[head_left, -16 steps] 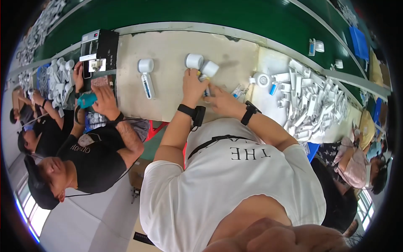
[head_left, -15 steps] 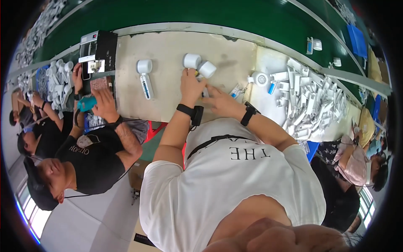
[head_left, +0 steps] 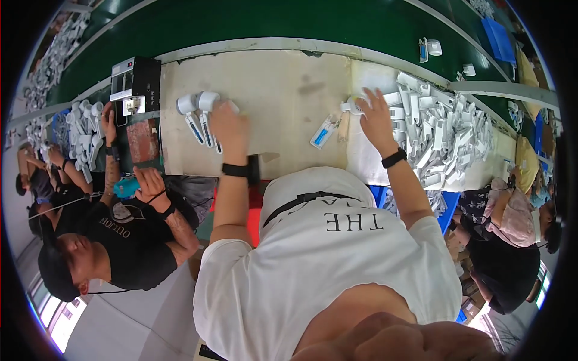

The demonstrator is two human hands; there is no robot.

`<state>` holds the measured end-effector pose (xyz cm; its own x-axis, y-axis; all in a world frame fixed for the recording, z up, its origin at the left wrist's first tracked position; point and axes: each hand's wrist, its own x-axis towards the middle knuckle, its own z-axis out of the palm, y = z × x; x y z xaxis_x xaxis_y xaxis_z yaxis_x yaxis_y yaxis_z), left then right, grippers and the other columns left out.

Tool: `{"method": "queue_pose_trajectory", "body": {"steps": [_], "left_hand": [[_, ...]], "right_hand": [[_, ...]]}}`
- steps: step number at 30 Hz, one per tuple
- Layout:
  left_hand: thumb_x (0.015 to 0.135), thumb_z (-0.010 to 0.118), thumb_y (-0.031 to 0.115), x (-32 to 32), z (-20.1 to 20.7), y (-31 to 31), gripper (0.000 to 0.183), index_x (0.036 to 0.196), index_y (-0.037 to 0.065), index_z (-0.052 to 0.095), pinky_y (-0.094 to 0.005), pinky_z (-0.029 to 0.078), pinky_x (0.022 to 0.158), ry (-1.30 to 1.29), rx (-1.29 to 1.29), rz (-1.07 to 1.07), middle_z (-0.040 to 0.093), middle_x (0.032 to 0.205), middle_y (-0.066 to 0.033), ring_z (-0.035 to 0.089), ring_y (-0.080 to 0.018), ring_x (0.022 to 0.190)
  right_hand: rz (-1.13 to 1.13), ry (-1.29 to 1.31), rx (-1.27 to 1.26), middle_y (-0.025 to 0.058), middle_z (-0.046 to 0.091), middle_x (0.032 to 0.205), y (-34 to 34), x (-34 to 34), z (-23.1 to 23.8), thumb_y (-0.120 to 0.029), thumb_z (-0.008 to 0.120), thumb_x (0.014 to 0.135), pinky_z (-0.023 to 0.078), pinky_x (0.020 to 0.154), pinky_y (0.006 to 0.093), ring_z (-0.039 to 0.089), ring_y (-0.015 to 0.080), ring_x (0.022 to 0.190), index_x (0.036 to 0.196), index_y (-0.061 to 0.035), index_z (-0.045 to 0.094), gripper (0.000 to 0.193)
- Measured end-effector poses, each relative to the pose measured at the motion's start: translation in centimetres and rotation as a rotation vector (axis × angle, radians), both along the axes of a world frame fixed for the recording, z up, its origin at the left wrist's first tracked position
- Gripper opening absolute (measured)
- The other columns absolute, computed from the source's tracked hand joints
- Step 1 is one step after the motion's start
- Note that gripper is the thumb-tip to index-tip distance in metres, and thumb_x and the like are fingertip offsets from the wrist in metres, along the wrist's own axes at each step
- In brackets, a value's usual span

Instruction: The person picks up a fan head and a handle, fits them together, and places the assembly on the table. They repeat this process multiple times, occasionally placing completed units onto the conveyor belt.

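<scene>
My left hand (head_left: pixel 230 132) is smeared by motion over the left part of the table, so its fingers do not show clearly. Right beside it stand two white handheld devices with round heads and blue-striped handles, one at the left (head_left: pixel 186 104) and a second one (head_left: pixel 208 100) next to it. Another white head (head_left: pixel 233 107) is mostly covered by that hand. At the right, my right hand (head_left: pixel 378 119) is open, fingers spread, over a white round piece with a short neck (head_left: pixel 354 105) that it partly hides. A clear packet with a blue item (head_left: pixel 324 131) lies between my hands.
A large heap of white plastic parts (head_left: pixel 442 132) covers the table's right side. A black-and-white machine (head_left: pixel 135 90) stands at the left end, where a co-worker holds a teal object (head_left: pixel 126 188). The green surface (head_left: pixel 253 21) runs behind the table (head_left: pixel 271 78).
My left hand moved left, and the white devices from mid-table are now beside the one at the left. My right hand swung right to the round piece by the heap.
</scene>
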<state>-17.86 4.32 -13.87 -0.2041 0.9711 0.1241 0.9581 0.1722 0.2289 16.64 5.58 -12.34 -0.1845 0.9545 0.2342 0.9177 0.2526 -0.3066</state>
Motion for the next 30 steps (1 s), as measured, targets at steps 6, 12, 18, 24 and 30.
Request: {"method": "queue_pose_trajectory", "body": {"steps": [6, 12, 18, 24, 30], "left_hand": [[0.063, 0.068, 0.017, 14.6, -5.0, -0.9, 0.048, 0.104, 0.0, 0.049, -0.0425, 0.044, 0.079, -0.499, -0.263, -0.56, 0.055, 0.101, -0.0171, 0.053, -0.0348, 0.093], [0.068, 0.063, 0.021, 16.1, -5.3, -0.1, 0.037, 0.094, 0.0, 0.049, -0.0422, 0.045, 0.073, -0.346, -0.353, -0.557, 0.054, 0.098, -0.0178, 0.054, -0.0347, 0.09], [0.071, 0.059, 0.015, 14.1, -3.6, -0.1, 0.029, 0.092, -0.001, 0.049, -0.0443, 0.045, 0.07, -0.525, -0.287, -0.532, 0.057, 0.085, -0.0223, 0.056, -0.0373, 0.08], [0.073, 0.057, 0.013, 13.2, 8.5, 0.9, 0.025, 0.094, 0.002, 0.05, -0.03, 0.046, 0.049, -0.822, -0.625, -0.62, 0.06, 0.076, -0.0126, 0.06, -0.0211, 0.058], [0.084, 0.051, 0.016, 13.5, 13.4, 0.5, 0.02, 0.101, 0.005, 0.048, -0.025, 0.048, 0.048, -1.355, -0.955, -0.579, 0.06, 0.08, -0.007, 0.06, -0.0137, 0.058]], "right_hand": [[0.669, -0.297, -0.092, 0.0064, 0.047, 0.123, 1.3, -2.1, -3.1, -0.01, 0.052, 0.073, 0.028, 0.102, 0.0456, 0.035, 0.0264, 0.123, 0.094, -0.0152, 0.063, 0.024], [0.702, -0.257, -0.034, 0.004, 0.055, 0.064, 2.0, -1.2, -4.3, -0.016, 0.052, 0.073, 0.031, 0.101, 0.0418, 0.055, 0.0232, 0.087, 0.073, -0.0124, 0.063, 0.011], [0.688, 0.135, -0.288, 0.0097, 0.055, 0.081, -0.1, -0.2, -0.8, -0.016, 0.051, 0.08, 0.037, 0.092, 0.0366, 0.052, 0.0261, 0.085, 0.088, -0.0047, 0.06, 0.017], [0.675, 0.665, -0.895, 0.0131, 0.056, 0.094, -2.5, 0.6, 2.6, -0.023, 0.049, 0.088, 0.039, 0.085, 0.0336, 0.051, 0.0278, 0.093, 0.101, -0.0032, 0.057, 0.025], [0.587, 0.735, -0.714, 0.0096, 0.059, 0.09, -3.9, 1.4, 6.8, -0.017, 0.059, 0.083, 0.046, 0.07, 0.0301, 0.058, 0.0225, 0.078, 0.095, -0.0028, 0.057, 0.019]]}}
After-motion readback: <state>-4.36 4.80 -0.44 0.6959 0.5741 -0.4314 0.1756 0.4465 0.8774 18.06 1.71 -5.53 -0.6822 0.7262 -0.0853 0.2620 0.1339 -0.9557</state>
